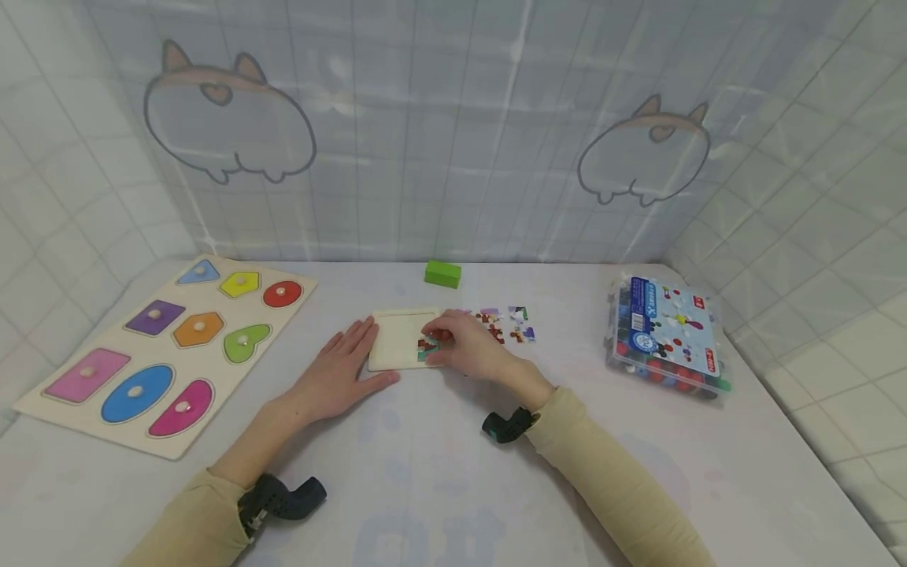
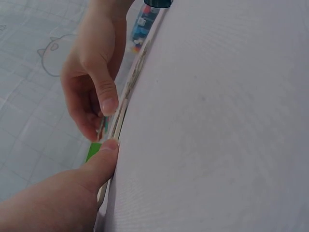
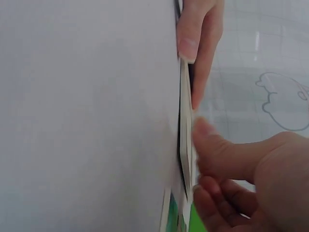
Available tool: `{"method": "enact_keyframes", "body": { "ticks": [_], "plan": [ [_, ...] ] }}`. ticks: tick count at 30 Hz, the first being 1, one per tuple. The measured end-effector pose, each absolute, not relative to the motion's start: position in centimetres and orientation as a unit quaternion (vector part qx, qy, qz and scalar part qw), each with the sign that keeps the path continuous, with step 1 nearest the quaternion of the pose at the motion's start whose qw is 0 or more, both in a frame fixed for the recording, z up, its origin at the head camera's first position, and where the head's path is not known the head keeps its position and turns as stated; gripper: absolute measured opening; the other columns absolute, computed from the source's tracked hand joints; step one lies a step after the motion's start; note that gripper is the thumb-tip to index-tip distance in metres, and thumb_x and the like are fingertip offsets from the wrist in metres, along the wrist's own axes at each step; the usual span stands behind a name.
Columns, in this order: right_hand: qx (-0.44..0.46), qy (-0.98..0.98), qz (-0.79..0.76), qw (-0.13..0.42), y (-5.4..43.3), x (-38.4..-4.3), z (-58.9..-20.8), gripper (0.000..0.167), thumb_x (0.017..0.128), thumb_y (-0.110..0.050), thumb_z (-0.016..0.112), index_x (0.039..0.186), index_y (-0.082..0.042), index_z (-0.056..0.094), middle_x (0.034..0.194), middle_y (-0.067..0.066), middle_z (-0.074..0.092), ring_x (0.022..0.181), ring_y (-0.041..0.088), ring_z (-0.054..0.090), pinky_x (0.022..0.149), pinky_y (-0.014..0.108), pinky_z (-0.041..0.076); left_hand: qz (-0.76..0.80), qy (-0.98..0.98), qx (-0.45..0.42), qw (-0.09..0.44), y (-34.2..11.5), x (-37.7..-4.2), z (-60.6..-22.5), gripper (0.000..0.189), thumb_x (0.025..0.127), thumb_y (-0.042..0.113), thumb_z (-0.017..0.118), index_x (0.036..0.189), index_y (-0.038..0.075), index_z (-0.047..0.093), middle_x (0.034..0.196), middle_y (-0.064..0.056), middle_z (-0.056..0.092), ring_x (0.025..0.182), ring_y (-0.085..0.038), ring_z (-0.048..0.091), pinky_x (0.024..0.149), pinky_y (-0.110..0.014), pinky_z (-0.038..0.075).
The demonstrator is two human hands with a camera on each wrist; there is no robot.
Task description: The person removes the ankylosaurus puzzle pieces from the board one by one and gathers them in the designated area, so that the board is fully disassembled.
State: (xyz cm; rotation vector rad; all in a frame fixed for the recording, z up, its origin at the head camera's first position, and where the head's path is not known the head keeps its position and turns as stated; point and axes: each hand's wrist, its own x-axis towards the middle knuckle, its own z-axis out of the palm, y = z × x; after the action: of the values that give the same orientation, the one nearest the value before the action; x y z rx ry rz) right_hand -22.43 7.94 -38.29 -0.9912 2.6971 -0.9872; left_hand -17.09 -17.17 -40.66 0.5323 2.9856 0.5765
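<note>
A shallow cream puzzle tray [image 1: 394, 343] lies on the table in the middle of the head view. My left hand [image 1: 338, 373] rests flat at its left side, fingers straight along the edge and thumb at the near edge. Over the tray's right part, my right hand [image 1: 473, 346] pinches a small jigsaw piece [image 2: 102, 129] with teal on it between thumb and curled fingers. Red and teal picture [image 1: 426, 347] shows under those fingertips at the tray's lower right; the fingers partly hide it. Loose jigsaw pieces [image 1: 520, 324] lie just right of the right hand.
A green block [image 1: 442, 274] sits behind the tray. On the left lies a shape board [image 1: 234, 303] with several coloured knobbed shapes. A clear plastic box [image 1: 666, 335] of coloured parts stands at the right. A tiled cloth wall [image 1: 439, 157] rises behind the table.
</note>
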Motion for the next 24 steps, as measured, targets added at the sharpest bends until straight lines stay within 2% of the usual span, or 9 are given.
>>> {"method": "enact_keyframes", "body": {
  "ticks": [5,9,13,20,24],
  "plan": [
    [-0.318,0.880,-0.349,0.058,10.1,-22.3,-37.6,0.043,0.088,-0.013,0.077,0.128,-0.004,0.065,0.102,0.005,0.062,0.094,0.019,0.056,0.085,0.029,0.049,0.189,0.967,0.170,0.029,-17.1,-16.9,-40.8,0.097,0.095,0.060,0.056,0.156,-0.005,0.020,0.165,-0.021,0.015,0.153,-0.039,0.013,0.124,-0.056,0.011],
    [-0.313,0.873,-0.370,0.051,12.8,-22.2,-37.3,0.048,0.088,-0.010,0.076,0.134,-0.002,0.062,0.107,0.008,0.062,0.093,0.020,0.058,0.083,0.030,0.051,0.192,0.966,0.169,0.026,-17.2,-16.9,-40.8,0.097,0.095,0.060,0.056,0.156,-0.006,0.019,0.165,-0.021,0.014,0.153,-0.039,0.012,0.124,-0.055,0.010],
    [-0.299,0.879,-0.369,0.043,15.5,-21.9,-37.1,0.045,0.089,-0.010,0.075,0.133,-0.003,0.063,0.106,0.007,0.061,0.093,0.020,0.056,0.081,0.032,0.051,0.193,0.966,0.170,0.027,-17.3,-17.0,-40.8,0.098,0.095,0.061,0.055,0.156,-0.006,0.019,0.166,-0.021,0.014,0.153,-0.038,0.012,0.124,-0.055,0.010],
    [-0.291,0.888,-0.354,0.024,19.3,-21.4,-37.7,0.042,0.090,-0.009,0.073,0.131,-0.004,0.064,0.107,0.005,0.060,0.100,0.022,0.060,0.087,0.039,0.053,0.186,0.967,0.172,0.028,-17.3,-17.1,-40.9,0.098,0.095,0.062,0.054,0.156,-0.005,0.019,0.166,-0.021,0.014,0.153,-0.039,0.012,0.124,-0.055,0.010],
    [-0.293,0.892,-0.344,0.004,21.0,-21.3,-38.1,0.040,0.089,-0.006,0.073,0.128,-0.002,0.065,0.105,0.007,0.061,0.097,0.022,0.062,0.088,0.041,0.054,0.187,0.967,0.172,0.029,-17.3,-17.2,-40.9,0.099,0.094,0.062,0.055,0.157,-0.005,0.019,0.166,-0.021,0.014,0.153,-0.038,0.012,0.124,-0.055,0.010]
  ]
}}
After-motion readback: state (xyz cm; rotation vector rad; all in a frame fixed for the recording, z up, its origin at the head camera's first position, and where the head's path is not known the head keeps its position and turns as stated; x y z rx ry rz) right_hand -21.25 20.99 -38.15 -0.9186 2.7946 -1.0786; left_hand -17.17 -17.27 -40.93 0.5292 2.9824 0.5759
